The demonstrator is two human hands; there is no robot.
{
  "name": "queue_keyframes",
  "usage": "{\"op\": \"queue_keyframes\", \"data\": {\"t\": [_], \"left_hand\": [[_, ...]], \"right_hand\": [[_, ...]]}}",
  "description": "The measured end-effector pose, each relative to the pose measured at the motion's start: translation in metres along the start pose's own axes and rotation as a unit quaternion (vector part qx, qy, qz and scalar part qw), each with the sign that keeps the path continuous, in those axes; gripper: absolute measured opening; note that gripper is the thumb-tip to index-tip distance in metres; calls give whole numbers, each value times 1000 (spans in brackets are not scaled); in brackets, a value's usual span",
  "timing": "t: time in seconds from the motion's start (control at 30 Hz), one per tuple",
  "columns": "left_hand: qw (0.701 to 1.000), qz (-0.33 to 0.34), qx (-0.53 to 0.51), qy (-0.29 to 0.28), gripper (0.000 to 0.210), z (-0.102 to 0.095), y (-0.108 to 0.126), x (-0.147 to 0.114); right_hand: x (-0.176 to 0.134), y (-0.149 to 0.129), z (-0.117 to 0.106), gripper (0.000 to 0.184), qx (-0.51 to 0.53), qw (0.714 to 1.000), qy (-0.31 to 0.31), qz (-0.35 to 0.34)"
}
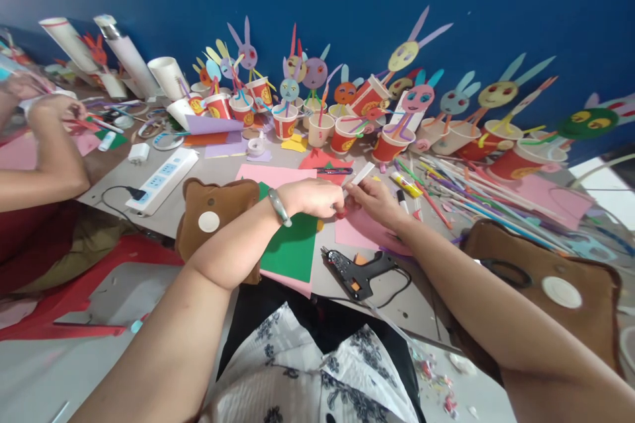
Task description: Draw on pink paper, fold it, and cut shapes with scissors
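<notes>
My left hand (317,198), with a bangle on the wrist, is closed with its fingers pinched together; what it holds is hidden. My right hand (378,201) meets it, thumb and fingers closed on a narrow white strip (364,173) that sticks up at a slant. Just below the fingertips shows a small red bit (341,214), too small to name. Under the hands lie pink paper (354,231) and a green sheet (292,251). Scissors (335,171) rest on red paper beyond my hands. A black glue gun (360,272) lies on the table nearer me.
Paper cups with rabbit-faced figures (285,120) line the blue wall. Pipe cleaners (496,192) spread at right. Brown cushions (215,211) lie on both sides. A power strip (163,180) is at left, beside another person's arm (59,152).
</notes>
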State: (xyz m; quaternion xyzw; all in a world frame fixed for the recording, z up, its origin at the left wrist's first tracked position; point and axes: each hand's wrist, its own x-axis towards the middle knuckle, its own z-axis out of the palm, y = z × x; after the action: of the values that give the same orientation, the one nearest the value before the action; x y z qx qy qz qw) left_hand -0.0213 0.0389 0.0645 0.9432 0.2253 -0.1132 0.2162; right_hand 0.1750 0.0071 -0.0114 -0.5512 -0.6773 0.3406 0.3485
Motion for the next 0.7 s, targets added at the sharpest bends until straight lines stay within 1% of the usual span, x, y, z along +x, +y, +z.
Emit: {"op": "queue_keyframes", "data": {"t": [0.1,0.27,0.4,0.53,0.63,0.7], "left_hand": [[1000,0,6,-3,35,0,0,0],[1000,6,9,9,35,2,-2,1],[1000,5,5,14,34,4,-2,1],[1000,5,5,10,33,3,0,0],[1000,0,3,-2,34,1,2,-1],[1000,-2,1,-7,35,0,2,-1]], "right_hand": [[3,-7,-1,51,-33,999,-33,0],[13,-14,-4,43,-51,993,-102,-35],[22,-13,-6,36,-62,986,-155,-27],[28,-14,-6,33,-38,979,-200,-29],[30,-18,-5,29,-2,968,-246,-36],[30,-21,-5,27,9,963,-266,-39]]}}
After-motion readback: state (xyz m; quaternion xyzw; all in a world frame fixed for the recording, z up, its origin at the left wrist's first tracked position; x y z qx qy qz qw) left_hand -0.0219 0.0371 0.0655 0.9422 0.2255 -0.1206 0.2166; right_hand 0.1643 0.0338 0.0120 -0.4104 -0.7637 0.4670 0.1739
